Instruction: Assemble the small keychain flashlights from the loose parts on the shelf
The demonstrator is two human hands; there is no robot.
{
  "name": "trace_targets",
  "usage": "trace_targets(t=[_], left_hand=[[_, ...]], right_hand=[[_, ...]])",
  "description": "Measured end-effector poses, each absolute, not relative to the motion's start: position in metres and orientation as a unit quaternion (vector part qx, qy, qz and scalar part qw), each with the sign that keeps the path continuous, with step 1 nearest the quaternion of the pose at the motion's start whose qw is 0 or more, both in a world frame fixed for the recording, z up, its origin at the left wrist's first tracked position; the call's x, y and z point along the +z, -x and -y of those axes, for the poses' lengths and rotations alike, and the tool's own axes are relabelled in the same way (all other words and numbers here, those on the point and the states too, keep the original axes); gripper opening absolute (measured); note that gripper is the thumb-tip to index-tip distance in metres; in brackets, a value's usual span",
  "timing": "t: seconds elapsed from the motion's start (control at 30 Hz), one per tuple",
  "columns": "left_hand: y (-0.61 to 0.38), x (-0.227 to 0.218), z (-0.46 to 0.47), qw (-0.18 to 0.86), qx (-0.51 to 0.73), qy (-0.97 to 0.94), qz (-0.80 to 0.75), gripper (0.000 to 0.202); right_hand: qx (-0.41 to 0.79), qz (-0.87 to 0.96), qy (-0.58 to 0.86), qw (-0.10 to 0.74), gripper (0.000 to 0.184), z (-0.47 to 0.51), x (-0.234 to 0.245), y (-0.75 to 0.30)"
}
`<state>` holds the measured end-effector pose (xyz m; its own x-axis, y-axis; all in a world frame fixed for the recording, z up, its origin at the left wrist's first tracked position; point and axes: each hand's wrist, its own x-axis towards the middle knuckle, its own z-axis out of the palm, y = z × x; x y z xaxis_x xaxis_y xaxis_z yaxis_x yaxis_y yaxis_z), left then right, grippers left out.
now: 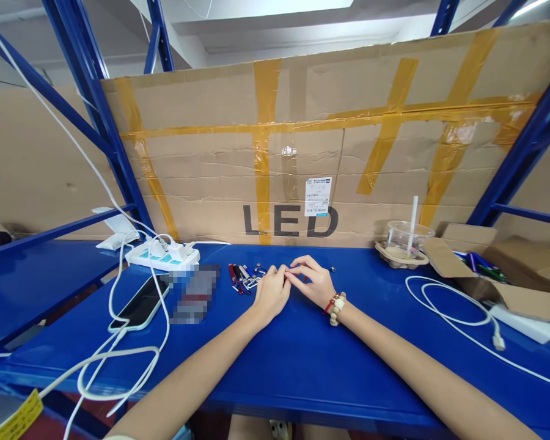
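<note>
Currently, the left hand (273, 292) and right hand (316, 285) are together over the blue desk (339, 373); whether they pinch a part cannot be told. Small clip-ended cylinders (244, 273) lie just beside the left hand. The step appears to be fine manipulation; the next move likely calls for a steady left hold.

I can't see what, if anything, sits where the left hand (273, 292) meets the right hand (314, 282). Blurring masks a flat dark item (196, 294). On my screen, print on the white label (318, 197) and a tiny object (332, 269) past the right hand are too small to tell. Edges cut off both forearms (201, 370) and the cardboard box (531, 301).
</note>
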<state>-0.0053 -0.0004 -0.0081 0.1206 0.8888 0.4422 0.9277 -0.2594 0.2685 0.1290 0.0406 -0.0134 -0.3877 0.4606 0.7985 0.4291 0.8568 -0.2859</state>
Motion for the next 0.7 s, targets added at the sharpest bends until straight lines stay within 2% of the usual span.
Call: trace_targets(t=[0.5, 0.6, 0.7], left_hand=[[0.004, -0.008, 0.006, 0.053, -0.274, 0.782, 0.557, 0.023], [0.004, -0.009, 0.007, 0.086, -0.312, 0.791, 0.520, 0.023], [0.006, -0.007, 0.009, 0.124, -0.356, 0.807, 0.455, 0.023]], right_hand=[[0.034, 0.815, 0.276, 0.509, 0.012, -0.042, -0.009, -0.127], [0.052, 0.816, 0.325, 0.476, 0.016, -0.051, -0.004, -0.127], [0.068, 0.840, 0.377, 0.386, 0.019, -0.061, 0.000, -0.126]])
